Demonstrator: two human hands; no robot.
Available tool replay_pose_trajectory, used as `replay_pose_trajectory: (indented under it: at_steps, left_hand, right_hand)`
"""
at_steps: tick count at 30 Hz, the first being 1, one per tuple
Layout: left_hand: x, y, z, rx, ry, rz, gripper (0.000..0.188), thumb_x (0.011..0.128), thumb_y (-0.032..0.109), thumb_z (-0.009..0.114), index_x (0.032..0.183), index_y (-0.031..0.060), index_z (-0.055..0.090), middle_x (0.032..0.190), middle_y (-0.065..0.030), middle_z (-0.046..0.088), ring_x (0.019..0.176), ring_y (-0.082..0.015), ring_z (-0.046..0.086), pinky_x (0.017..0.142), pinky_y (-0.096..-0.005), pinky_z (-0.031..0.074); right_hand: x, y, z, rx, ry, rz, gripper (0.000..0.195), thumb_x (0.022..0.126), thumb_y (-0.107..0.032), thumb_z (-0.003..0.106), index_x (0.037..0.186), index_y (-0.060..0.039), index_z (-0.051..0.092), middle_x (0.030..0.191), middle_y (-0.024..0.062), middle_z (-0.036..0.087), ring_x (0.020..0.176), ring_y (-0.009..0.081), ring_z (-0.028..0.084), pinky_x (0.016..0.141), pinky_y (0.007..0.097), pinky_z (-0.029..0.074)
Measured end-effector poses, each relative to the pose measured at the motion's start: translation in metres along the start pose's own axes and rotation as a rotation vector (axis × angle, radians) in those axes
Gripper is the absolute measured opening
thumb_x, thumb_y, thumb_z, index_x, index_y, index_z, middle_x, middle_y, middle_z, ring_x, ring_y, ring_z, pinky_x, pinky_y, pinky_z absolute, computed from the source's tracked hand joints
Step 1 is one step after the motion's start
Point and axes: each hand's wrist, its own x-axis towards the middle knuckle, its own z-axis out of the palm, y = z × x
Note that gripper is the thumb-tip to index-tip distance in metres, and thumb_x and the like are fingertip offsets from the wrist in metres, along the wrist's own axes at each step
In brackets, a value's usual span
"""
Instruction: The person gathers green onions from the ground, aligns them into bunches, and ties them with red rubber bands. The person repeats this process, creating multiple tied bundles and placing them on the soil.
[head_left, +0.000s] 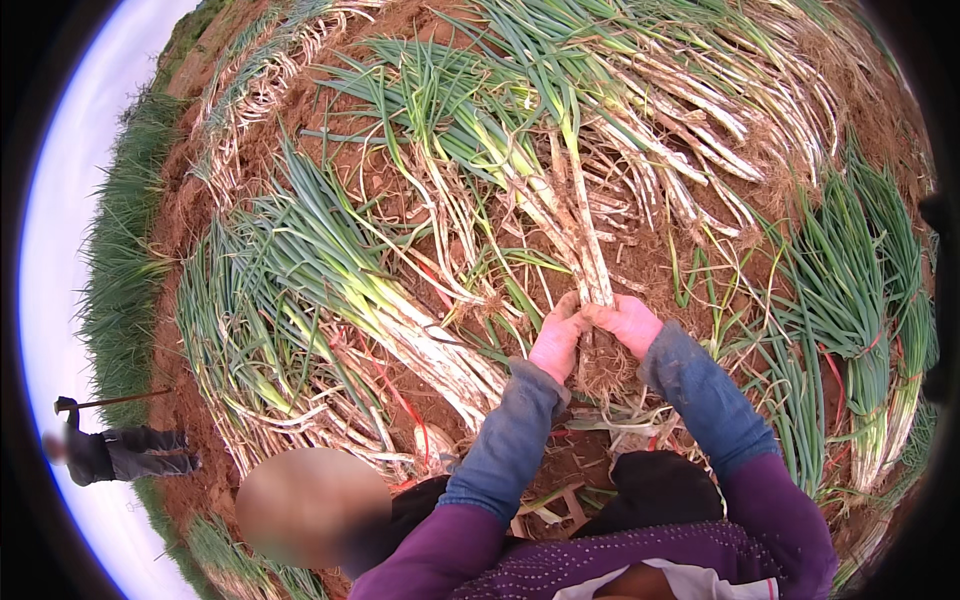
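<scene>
My left hand and my right hand meet around the lower white stalks of a few long green onions. Their soil-covered roots hang below my fingers, and the leaves point away from me. Both hands look pink and muddy, with blue sleeve covers above the wrists. To the left of my left hand lies a thick bunch of cleaned-looking green onions, white ends towards me. Between that bunch and my hands, thinner, withered stalks rest on the soil.
Many loose green onions cover the ground ahead. Tied bundles lie at the right. Red ties lie at the left. A person with a blurred head is close on my left; another person holds a long-handled tool farther off.
</scene>
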Motion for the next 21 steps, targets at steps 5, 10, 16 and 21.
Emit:
replay_pose_trajectory:
  at_steps: [5,10,16,21]
  left_hand:
    - [-0.015,0.007,0.014,-0.144,0.116,-0.17,0.055,0.103,0.048,0.049,0.136,0.0042,0.053,0.122,-0.008,0.063,0.107,-0.0185,0.059,0.096,-0.0324,0.046]
    - [0.018,-0.053,0.002,-0.266,0.229,-0.122,0.046,0.102,0.044,0.052,0.132,0.0086,0.056,0.122,-0.0101,0.065,0.107,-0.0233,0.064,0.091,-0.0365,0.053]
    - [0.043,-0.06,0.062,-0.773,-0.056,-0.283,0.032,0.102,0.031,0.052,0.114,0.0042,0.065,0.098,-0.0082,0.071,0.081,-0.0197,0.068,0.07,-0.0327,0.056]
    - [0.132,-0.181,0.048,0.274,-0.118,0.061,0.032,0.1,0.029,0.054,0.122,0.0084,0.065,0.107,-0.0107,0.071,0.091,-0.0254,0.068,0.079,-0.0376,0.054]
  right_hand:
    - [-0.006,-0.043,0.0,-0.062,0.043,0.072,0.032,0.082,-0.011,0.076,0.111,0.0007,0.07,0.1,0.0072,0.072,0.093,0.0156,0.066,0.089,0.0316,0.05]
    - [-0.008,-0.039,0.006,0.081,0.131,0.122,0.028,0.084,-0.012,0.071,0.107,0.0031,0.07,0.098,0.01,0.073,0.087,0.0176,0.069,0.084,0.0323,0.053]
    - [-0.026,-0.078,-0.005,0.197,0.215,0.138,0.024,0.086,-0.013,0.066,0.105,0.0027,0.065,0.092,0.0125,0.071,0.078,0.023,0.07,0.072,0.0358,0.058]
    - [-0.042,-0.191,0.028,-0.072,0.241,-0.056,0.029,0.086,-0.016,0.065,0.109,0.0015,0.063,0.092,0.0113,0.07,0.076,0.0193,0.069,0.067,0.0334,0.058]
